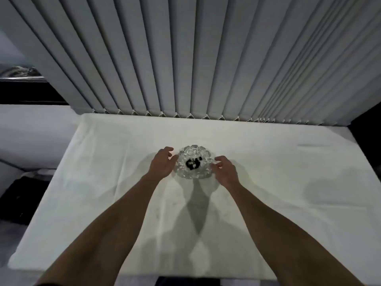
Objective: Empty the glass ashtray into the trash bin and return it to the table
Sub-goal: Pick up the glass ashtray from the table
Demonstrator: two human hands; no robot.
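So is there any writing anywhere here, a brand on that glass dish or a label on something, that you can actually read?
None: no readable text shows anywhere.
Glass ashtray: bumpy clear glass with dark bits inside, no brand or mark.
White tablecloth: plain.
Vertical blinds: plain slats.
Dark objects at the left edge: too dim to tell.

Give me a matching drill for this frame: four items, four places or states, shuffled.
Items:
1. glass ashtray
2. left hand
3. right hand
4. vertical blinds

Places or states:
A. hanging behind the table's far edge
B. open, at the ashtray's right side
C. mid-table, dark debris inside
D. open, at the ashtray's left side

Pairs: 1-C, 2-D, 3-B, 4-A
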